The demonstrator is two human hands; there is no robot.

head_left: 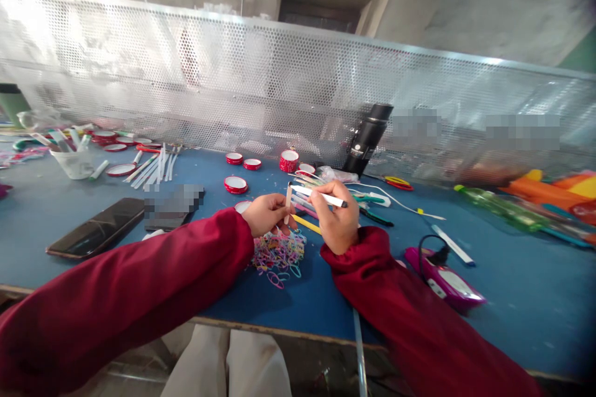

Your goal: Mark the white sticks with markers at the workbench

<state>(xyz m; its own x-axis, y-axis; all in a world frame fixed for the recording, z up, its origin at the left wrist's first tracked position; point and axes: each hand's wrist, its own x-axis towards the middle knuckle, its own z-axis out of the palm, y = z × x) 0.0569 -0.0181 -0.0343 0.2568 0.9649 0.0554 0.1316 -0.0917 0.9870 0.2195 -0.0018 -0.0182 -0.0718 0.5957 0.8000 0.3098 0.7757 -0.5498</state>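
My left hand (266, 213) is closed in a pinch on a thin white stick (288, 205) held upright over a pile of small coloured rubber bands (278, 254). To its right, my right hand (336, 218) grips a white pen-like tool (321, 196) that lies across its fingers and points left toward the stick. Several coloured sticks (305, 208) lie on the blue table (116, 198) between and behind the hands. Both arms wear dark red sleeves.
A black phone (95, 235) lies at the left. Red round lids (235, 184) and white strips (156, 169) sit farther back, with a black cylinder (367, 137), scissors (375, 208), a purple device with a cable (444, 280), a green bottle (503, 208) and a perforated metal screen (298, 87).
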